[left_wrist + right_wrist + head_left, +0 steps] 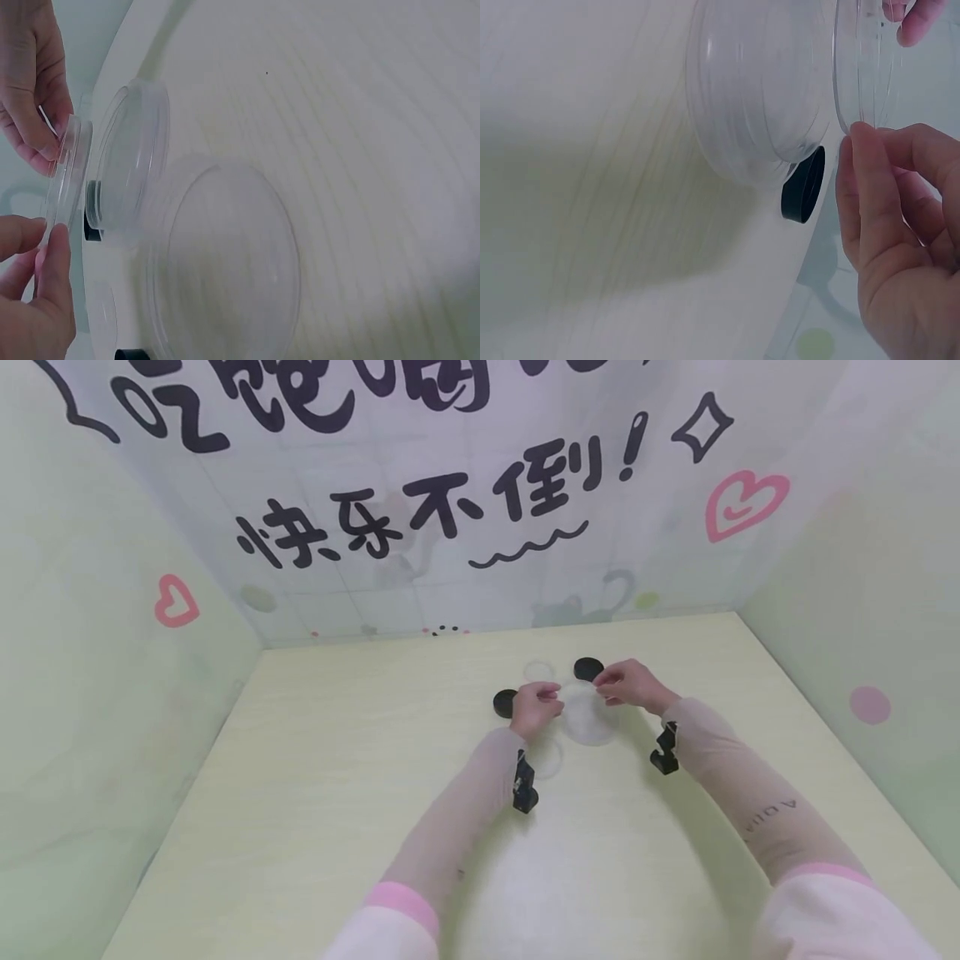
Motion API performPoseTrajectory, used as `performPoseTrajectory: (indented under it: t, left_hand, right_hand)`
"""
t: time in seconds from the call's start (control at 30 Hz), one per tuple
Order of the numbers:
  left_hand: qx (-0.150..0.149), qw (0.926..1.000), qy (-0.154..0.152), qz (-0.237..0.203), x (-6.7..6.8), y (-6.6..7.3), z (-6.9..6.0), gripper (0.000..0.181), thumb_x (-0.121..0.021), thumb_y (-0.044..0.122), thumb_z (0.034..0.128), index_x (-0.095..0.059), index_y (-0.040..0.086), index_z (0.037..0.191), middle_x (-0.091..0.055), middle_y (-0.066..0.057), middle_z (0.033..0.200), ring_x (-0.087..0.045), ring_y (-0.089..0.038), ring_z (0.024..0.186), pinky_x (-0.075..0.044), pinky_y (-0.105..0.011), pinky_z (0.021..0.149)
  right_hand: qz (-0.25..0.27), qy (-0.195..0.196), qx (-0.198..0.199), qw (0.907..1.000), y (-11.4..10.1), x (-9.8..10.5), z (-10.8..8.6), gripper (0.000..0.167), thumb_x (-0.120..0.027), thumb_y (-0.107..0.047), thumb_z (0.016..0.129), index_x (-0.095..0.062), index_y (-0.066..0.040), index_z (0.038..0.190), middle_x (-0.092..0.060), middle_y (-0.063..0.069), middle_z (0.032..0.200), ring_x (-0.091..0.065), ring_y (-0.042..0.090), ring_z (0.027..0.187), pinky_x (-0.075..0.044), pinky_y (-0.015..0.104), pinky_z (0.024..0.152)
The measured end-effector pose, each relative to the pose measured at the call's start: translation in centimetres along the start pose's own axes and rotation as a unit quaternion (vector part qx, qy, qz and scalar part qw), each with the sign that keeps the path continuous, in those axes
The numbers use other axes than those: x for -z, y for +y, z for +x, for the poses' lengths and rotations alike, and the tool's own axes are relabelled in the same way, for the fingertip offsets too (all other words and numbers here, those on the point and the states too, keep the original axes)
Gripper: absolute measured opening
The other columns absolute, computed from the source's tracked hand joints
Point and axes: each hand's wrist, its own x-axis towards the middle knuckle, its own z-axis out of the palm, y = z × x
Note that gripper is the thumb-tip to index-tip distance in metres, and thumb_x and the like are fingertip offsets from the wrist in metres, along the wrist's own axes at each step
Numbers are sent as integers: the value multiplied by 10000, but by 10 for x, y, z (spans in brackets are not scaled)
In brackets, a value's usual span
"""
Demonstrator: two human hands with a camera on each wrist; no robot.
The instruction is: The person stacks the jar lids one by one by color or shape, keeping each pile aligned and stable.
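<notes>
Both hands pinch opposite edges of a clear round lid-like piece (67, 172) (862, 67), held tilted above the table. My left hand (536, 710) (37, 292) grips one side with thumb and fingertips. On the opposite side, my right hand (633, 685) (904, 225) pinches the rim between thumb and fingers. Just below them stands a clear round container (590, 722) (757, 90). In the left wrist view, a clear round dish (127, 157) and a larger clear round piece (232, 262) appear beside the hands.
One black round piece (588, 668) (804, 187) lies beside my right hand, another (504, 703) beside my left. Faint clear round pieces lie behind (538, 671) and in front (551, 757) of the left hand. Printed cloth walls surround the pale table (315, 777) at the back and sides.
</notes>
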Motion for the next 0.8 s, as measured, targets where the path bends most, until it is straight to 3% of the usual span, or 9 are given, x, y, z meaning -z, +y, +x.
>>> performPoseTrajectory:
  t: [0.33,0.47,0.53,0.6,0.7,0.77,0.8]
  left_hand:
    - [87,9995,-124,259,-10,1,-6,313,-627,-50,726,-628,-20,1037,-619,-90,896,-594,-152,814,-476,-154,671]
    - [196,9989,-289,305,-15,-6,-2,322,-648,-28,729,-636,26,1046,-623,-56,902,-598,-131,833,-478,-182,714]
    - [-213,9990,-279,266,-23,-31,14,310,-674,23,710,-656,73,1015,-616,-2,845,-593,-86,769,-473,-160,667]
    - [-228,9985,-312,397,-33,-55,34,322,-702,54,698,-661,112,1011,-614,18,842,-591,-84,760,-475,-178,665]
    - [-538,9969,-73,577,-58,-111,73,330,-709,83,675,-667,126,999,-612,31,820,-585,-77,724,-471,-180,625]
    - [-265,9971,-30,710,-71,-136,94,351,-708,69,673,-663,145,1012,-617,30,841,-591,-86,747,-482,-200,650]
    - [-355,9967,52,732,-78,-152,106,350,-707,75,662,-667,163,998,-613,48,821,-587,-68,727,-479,-187,634]
  right_hand:
    - [145,-136,-50,9998,12,4,-9,270,-536,15,839,-531,157,1068,-563,272,992,-580,290,838,-518,285,703]
    - [102,-101,-74,9999,14,4,-11,265,-541,4,841,-539,154,1060,-568,273,994,-587,278,832,-518,278,699]
    - [56,-54,-91,9999,15,3,-12,258,-546,-2,841,-549,149,1051,-574,268,987,-592,261,816,-519,278,695]
    - [5,-27,-85,10000,16,3,-12,256,-550,-5,842,-552,149,1047,-578,265,985,-600,246,803,-519,281,695]
    - [-26,22,-123,9999,17,2,-11,251,-558,-7,839,-562,143,1041,-589,252,973,-608,226,783,-520,285,693]
    - [-42,34,-133,9999,17,2,-11,251,-564,-8,837,-563,143,1038,-593,246,962,-612,212,767,-521,288,691]
    - [-57,42,-138,9999,17,2,-10,250,-567,-9,836,-565,143,1035,-596,243,956,-612,203,756,-521,289,689]
